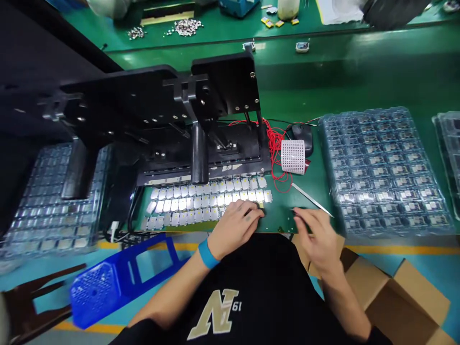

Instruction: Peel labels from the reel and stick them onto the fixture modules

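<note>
Left hand: the left hand (235, 229), with a blue wristband (208, 253) on its wrist, is curled over the near end of the rows, its fingertips (253, 207) bunched close together and touching the pale modules. Whether they grip one, I can't tell.
Right hand: the right hand (316, 235) sits just right of the left, over the green mat (283, 223). Its fingers (300, 215) are drawn narrow, and I can't tell whether they hold anything.
Modules: three rows of small square pale modules (204, 203), roughly a dozen to a row, lie directly ahead of the left fingertips and run off to their left. A few are hidden under that hand.
Tweezers: one pair of slim steel tweezers (312, 200) lies on the mat, just ahead of the right fingers.
Tape: one perforated white roll (293, 156) stands beyond the tweezers, ahead of the right fingers.
Wire: a tangle of red wire (276, 155) lies just left of the roll.
Mouse: one black computer mouse (302, 136) sits just behind the roll.
Press: one black metal fixture (201, 108) stands beyond the modules, ahead of the left hand, its long handle reaching out to the left.
Trays: three stacks of clear blister trays filled with modules are in view: the right stack (381, 172) beside the right fingers, the far-right stack (447, 158) beyond it, and the left stack (53, 206) well left of the left hand.
Far bench: two small heaps of parts (186, 27) lie on the next green bench, well ahead of both hands.
</note>
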### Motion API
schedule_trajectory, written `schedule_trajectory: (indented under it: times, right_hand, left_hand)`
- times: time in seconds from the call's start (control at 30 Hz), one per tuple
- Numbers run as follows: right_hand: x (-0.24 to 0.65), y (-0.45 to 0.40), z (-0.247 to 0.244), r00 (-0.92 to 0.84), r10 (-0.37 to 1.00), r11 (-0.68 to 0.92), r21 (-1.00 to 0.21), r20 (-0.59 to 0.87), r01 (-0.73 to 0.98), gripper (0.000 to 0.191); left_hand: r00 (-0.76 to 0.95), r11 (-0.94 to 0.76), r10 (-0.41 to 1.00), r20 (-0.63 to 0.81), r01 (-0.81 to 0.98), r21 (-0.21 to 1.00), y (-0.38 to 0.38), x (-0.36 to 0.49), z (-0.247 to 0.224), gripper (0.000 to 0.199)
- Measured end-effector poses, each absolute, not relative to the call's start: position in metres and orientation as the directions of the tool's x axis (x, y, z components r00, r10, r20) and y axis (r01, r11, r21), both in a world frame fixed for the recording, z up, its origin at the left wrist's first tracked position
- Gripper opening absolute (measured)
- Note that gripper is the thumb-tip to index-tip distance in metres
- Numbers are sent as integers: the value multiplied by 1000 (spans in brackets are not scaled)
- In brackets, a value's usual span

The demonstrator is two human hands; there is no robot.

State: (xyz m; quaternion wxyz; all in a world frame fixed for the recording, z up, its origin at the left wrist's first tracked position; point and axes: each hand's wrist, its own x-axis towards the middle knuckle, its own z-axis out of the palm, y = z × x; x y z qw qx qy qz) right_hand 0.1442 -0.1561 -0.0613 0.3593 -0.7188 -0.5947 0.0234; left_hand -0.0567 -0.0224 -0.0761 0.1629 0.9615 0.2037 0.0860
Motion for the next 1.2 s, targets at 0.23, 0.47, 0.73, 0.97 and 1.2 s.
schedule_trajectory:
  times: [0.23, 0.47, 0.73, 0.97, 1.2]
  right_hand:
    - [110, -137, -106, 205, 927, 9, -565, 314, 825, 26]
    - [110, -144, -110, 143, 944, 32, -515, 297, 857, 20]
    - [108, -145, -110, 93, 932, 99, -494, 349, 864, 19]
    - [107, -144, -105, 55, 942, 119, -483, 330, 867, 20]
    - [105, -143, -104, 71, 943, 105, -495, 324, 863, 20]
  left_hand:
    - [870, -864, 462, 172, 397, 309, -22, -65, -83, 23]
    - [812, -835, 526, 254, 437, 334, -47, -86, -95, 27]
    - [790, -861, 499, 355, 406, 306, -49, -82, -104, 28]
    - [776, -854, 510, 372, 407, 324, -51, -83, -105, 29]
    - [771, -850, 515, 375, 404, 338, -53, -85, -108, 26]
